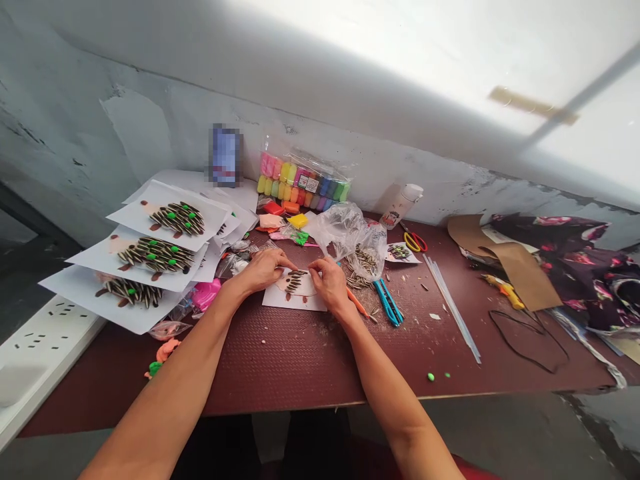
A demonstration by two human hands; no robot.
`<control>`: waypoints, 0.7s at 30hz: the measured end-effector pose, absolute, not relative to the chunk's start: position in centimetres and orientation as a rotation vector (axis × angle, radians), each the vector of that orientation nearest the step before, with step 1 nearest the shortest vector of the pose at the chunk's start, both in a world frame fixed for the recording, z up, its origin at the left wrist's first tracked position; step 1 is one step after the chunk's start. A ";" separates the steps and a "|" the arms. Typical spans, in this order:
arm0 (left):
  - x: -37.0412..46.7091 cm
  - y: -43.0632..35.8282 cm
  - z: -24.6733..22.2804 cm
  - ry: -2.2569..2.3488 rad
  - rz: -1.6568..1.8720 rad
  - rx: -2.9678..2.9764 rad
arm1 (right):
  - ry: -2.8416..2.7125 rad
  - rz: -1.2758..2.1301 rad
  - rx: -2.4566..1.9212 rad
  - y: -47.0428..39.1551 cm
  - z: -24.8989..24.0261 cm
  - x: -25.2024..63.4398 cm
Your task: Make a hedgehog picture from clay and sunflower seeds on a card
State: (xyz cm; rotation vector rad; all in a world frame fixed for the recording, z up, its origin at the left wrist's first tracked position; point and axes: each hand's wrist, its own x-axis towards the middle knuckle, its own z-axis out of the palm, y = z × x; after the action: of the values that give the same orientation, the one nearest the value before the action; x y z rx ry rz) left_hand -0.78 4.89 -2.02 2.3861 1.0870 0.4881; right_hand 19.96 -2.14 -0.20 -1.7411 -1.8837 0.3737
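A white card (273,300) lies on the dark red table, bearing a pale hedgehog shape with brown feet and rows of striped sunflower seeds (294,283). My left hand (264,268) rests at the card's upper left edge, its fingers stretched towards the seeds. From the right, my right hand (329,281) reaches over the card with thumb and fingers pinched together; whatever is between them is hidden. Loose sunflower seeds (361,267) spill from a clear plastic bag (345,227) just beyond my right hand. An orange pen-like tool (358,303) and a blue utility knife (389,303) lie beside it.
Hedgehog cards (135,303) are stacked at left by a white power strip (45,347). Colored clay packs (300,183) lean on the wall. To the right are a white bottle (401,207), scissors (414,240), glue sticks (453,310) and a yellow glue gun (507,291) with its cord.
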 end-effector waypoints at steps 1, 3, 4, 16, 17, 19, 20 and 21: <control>-0.8 4.9 -2.0 1.091 0.483 2.385 | -1.880 0.371 -1.753 -2.1 -0.3 20.1; -0.7 4.9 -2.0 1.099 0.471 2.379 | -1.873 0.370 -1.776 -2.1 -0.3 20.2; -0.7 4.9 -2.0 1.099 0.469 2.376 | -1.870 0.371 -1.783 -2.1 -0.3 20.2; -0.7 5.1 -2.5 1.089 0.488 2.407 | -2.127 0.300 -1.530 -3.1 0.3 19.3; -0.7 5.1 -2.5 1.092 0.483 2.409 | -2.155 0.277 -1.532 -3.1 0.3 19.2; -0.7 5.0 -2.4 1.101 0.472 2.411 | -2.202 0.237 -1.545 -3.1 0.2 19.2; -0.7 5.0 -2.4 1.104 0.468 2.410 | -2.219 0.224 -1.551 -3.1 0.2 19.2; -0.6 5.0 -2.4 1.106 0.465 2.409 | -2.232 0.214 -1.558 -3.0 0.2 19.2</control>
State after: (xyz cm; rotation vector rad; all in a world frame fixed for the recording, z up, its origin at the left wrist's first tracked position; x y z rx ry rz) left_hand -0.65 4.98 -2.36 2.4091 1.1064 0.4648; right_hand 19.24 -3.03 0.15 -1.5576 -2.2317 0.2141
